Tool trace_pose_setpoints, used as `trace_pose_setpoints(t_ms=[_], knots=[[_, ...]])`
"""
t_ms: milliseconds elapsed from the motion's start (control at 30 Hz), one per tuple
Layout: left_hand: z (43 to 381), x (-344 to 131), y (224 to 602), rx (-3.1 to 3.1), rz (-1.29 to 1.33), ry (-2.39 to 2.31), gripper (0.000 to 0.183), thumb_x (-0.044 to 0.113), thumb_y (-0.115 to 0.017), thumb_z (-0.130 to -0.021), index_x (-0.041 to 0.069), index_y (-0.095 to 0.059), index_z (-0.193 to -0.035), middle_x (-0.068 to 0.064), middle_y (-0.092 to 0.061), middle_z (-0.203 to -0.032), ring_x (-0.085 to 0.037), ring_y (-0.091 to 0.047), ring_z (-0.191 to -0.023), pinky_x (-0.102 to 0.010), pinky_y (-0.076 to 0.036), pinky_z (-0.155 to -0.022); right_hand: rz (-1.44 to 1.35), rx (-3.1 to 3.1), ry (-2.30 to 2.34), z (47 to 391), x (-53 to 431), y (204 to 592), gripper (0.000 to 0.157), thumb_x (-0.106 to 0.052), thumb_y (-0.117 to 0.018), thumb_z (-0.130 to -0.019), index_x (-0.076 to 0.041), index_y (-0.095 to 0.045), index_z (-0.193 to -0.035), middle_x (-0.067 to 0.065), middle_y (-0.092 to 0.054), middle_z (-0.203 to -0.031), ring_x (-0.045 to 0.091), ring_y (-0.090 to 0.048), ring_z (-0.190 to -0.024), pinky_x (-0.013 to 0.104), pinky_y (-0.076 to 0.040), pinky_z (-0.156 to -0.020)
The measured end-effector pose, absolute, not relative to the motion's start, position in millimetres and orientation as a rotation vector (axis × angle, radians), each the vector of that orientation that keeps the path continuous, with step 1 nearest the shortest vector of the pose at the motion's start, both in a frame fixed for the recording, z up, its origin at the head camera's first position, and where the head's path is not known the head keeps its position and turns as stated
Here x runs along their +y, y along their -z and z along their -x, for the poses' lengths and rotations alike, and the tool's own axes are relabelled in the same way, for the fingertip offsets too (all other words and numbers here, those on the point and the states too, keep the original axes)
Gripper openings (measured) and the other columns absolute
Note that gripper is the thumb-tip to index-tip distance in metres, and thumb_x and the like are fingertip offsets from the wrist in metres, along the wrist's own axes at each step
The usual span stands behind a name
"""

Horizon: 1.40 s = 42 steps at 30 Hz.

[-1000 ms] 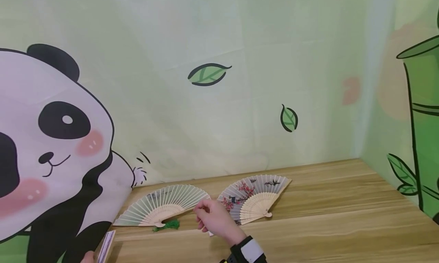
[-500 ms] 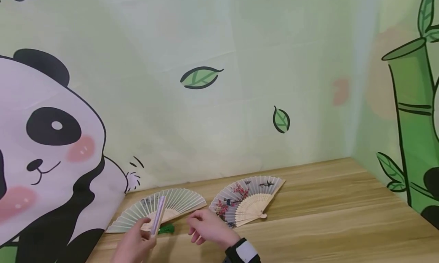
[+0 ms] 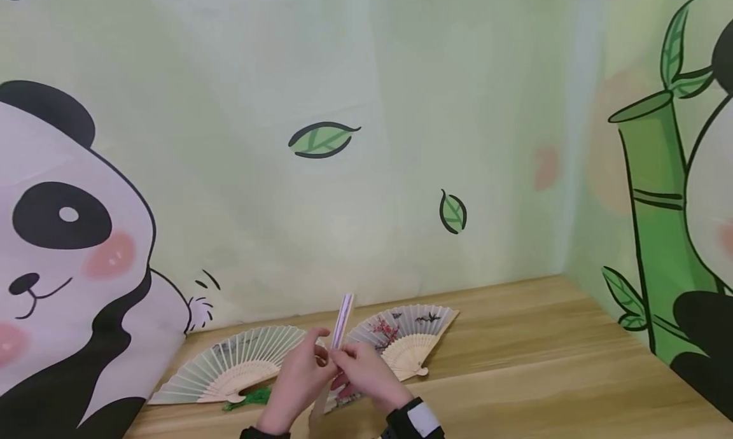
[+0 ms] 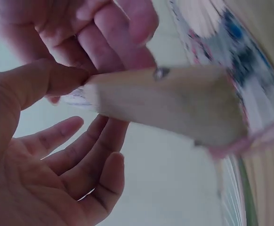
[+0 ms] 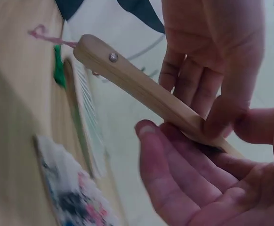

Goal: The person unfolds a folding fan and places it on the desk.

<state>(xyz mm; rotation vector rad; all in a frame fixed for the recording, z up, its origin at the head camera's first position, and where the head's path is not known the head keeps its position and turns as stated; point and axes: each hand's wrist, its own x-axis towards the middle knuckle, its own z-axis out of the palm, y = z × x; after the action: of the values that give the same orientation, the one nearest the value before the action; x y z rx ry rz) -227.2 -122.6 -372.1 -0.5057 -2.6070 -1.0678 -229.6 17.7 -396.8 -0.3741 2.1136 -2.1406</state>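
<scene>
Both hands meet over the table around a folded fan (image 3: 343, 318), a narrow pale wooden one with a purple edge, held upright and slightly tilted. The left hand (image 3: 298, 375) pinches it with thumb and fingers, and the right hand (image 3: 372, 372) grips it from the other side. A metal rivet and a pink cord show at the fan's pivot end in the right wrist view. Behind the hands lie two spread fans: a pale green one (image 3: 229, 362) with a green tassel (image 3: 252, 397), and a grey one (image 3: 415, 337) with red blossoms, partly hidden by the right hand.
The wooden table (image 3: 515, 356) runs back to a green cloth backdrop (image 3: 458, 108) printed with pandas, leaves and bamboo. A side panel of the backdrop rises along the table's right edge.
The left hand has come in from the lower left with the folded fan and brought it to the right hand, which now grips it too. The head view has turned slightly right.
</scene>
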Motion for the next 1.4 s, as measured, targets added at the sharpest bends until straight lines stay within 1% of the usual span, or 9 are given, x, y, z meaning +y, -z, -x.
trace_pose_setpoints(t_ms=[67,233,300,433,567,700,967,1300,1400], knots=[[230,-113,372,-2.579,0.522,1.079,0.044,0.008,-0.074,-0.079,-0.005,-0.059,-0.118,-0.003,-0.067,-0.078,-0.015,-0.062,-0.068,-0.032,-0.050,-0.058,0.361,2.132,2.171,231,25,397,0.028,-0.019,-0.053,-0.100,0.005,-0.066,-0.103,0.006,-0.067,-0.075,0.020,-0.067,-0.066,0.033,-0.056,-0.056],[237,-88,372,-2.535,0.512,1.195,0.020,0.013,-0.072,-0.083,0.000,-0.071,-0.099,-0.005,-0.072,-0.080,-0.016,-0.067,-0.074,-0.034,-0.052,-0.064,0.318,2.244,2.169,237,49,390,0.027,-0.017,-0.053,-0.100,0.006,-0.068,-0.101,0.009,-0.069,-0.073,0.025,-0.069,-0.066,0.034,-0.057,-0.058],[240,-80,372,-2.523,0.521,1.275,0.017,0.016,-0.072,-0.086,0.002,-0.074,-0.095,-0.006,-0.073,-0.082,-0.017,-0.068,-0.077,-0.034,-0.053,-0.065,0.306,2.286,2.141,239,61,387,0.028,-0.018,-0.052,-0.101,0.004,-0.068,-0.101,0.009,-0.069,-0.075,0.026,-0.070,-0.068,0.033,-0.057,-0.058],[242,-67,370,-2.507,0.457,1.509,0.025,0.021,-0.072,-0.089,-0.001,-0.074,-0.101,-0.011,-0.073,-0.090,-0.019,-0.068,-0.082,-0.033,-0.053,-0.066,0.313,2.347,2.107,240,80,378,0.029,-0.018,-0.051,-0.102,0.004,-0.069,-0.100,0.009,-0.069,-0.076,0.023,-0.069,-0.066,0.032,-0.056,-0.057],[245,-57,365,-2.451,0.338,1.770,0.029,0.023,-0.070,-0.091,-0.001,-0.072,-0.108,-0.011,-0.072,-0.096,-0.018,-0.065,-0.081,-0.030,-0.050,-0.059,0.340,2.383,2.123,244,96,370,0.029,-0.018,-0.052,-0.101,0.005,-0.068,-0.100,0.008,-0.068,-0.074,0.015,-0.064,-0.061,0.030,-0.055,-0.056],[249,-51,363,-2.425,0.347,1.916,0.028,0.024,-0.067,-0.093,0.000,-0.072,-0.108,-0.008,-0.073,-0.091,-0.015,-0.066,-0.075,-0.026,-0.044,-0.053,0.393,2.402,2.111,247,108,364,0.028,-0.018,-0.053,-0.101,0.006,-0.068,-0.101,0.007,-0.067,-0.077,0.015,-0.063,-0.062,0.032,-0.055,-0.058],[254,-49,360,-2.351,0.497,2.163,0.029,0.022,-0.063,-0.097,-0.006,-0.069,-0.106,-0.006,-0.071,-0.086,-0.015,-0.067,-0.074,-0.032,-0.056,-0.073,0.458,2.421,2.086,241,119,347,0.029,-0.021,-0.057,-0.100,0.005,-0.070,-0.101,0.006,-0.066,-0.078,0.016,-0.063,-0.063,0.032,-0.055,-0.058],[256,-39,360,-2.301,0.449,2.172,0.027,0.023,-0.065,-0.095,-0.001,-0.071,-0.104,-0.005,-0.071,-0.082,-0.015,-0.067,-0.069,-0.029,-0.053,-0.062,0.320,2.477,2.155,240,124,347,0.026,-0.021,-0.062,-0.097,0.002,-0.074,-0.099,0.006,-0.065,-0.076,0.014,-0.059,-0.060,0.028,-0.052,-0.057],[259,-36,358,-2.324,0.425,2.117,0.026,0.026,-0.066,-0.095,0.003,-0.072,-0.102,-0.003,-0.070,-0.080,-0.016,-0.066,-0.068,-0.025,-0.046,-0.055,0.290,2.506,2.160,243,126,346,0.027,-0.023,-0.062,-0.097,0.001,-0.075,-0.098,0.007,-0.066,-0.077,0.016,-0.060,-0.061,0.030,-0.052,-0.057]])
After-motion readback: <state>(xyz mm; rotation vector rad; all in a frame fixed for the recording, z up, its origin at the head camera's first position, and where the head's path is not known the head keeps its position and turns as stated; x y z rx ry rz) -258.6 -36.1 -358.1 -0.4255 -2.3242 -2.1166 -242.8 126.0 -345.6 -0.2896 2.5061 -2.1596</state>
